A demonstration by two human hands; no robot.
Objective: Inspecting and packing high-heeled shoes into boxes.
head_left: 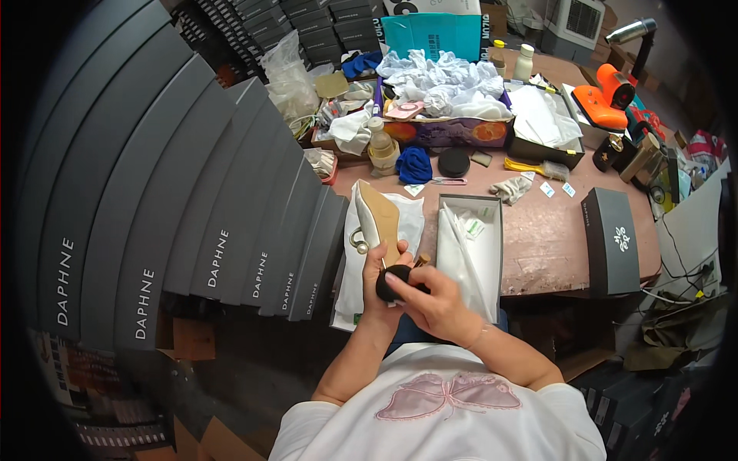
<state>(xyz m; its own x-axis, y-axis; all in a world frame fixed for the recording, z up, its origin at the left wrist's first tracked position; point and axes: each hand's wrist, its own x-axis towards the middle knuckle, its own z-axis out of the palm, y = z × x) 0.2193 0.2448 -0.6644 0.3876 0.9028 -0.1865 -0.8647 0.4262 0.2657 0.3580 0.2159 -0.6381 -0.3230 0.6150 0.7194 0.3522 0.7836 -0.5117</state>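
A pointed white shoe (378, 217) with a tan sole and a pearl ornament at its side is tilted toe away from me, sole turned up. My left hand (377, 288) is closed round its rear part. In my right hand (442, 307) is a round black pad (394, 283), pinched in the fingers and pressed against the heel end. A brownish tip (421, 261), apparently the heel, sticks out beside my right fingers. White tissue paper (411, 219) lies beneath the shoe. To its right, an open shoebox (498, 230) holds a white wrapped bundle (455, 257).
Tall stacks of grey shoeboxes (254, 207) wall off the left side. A closed dark box (611, 242) stands at the table's right. Further back are a carton of crumpled white paper (469, 131), a bottle (382, 150), a blue cloth (413, 165), a yellow-handled brush (530, 167) and an orange device (603, 107).
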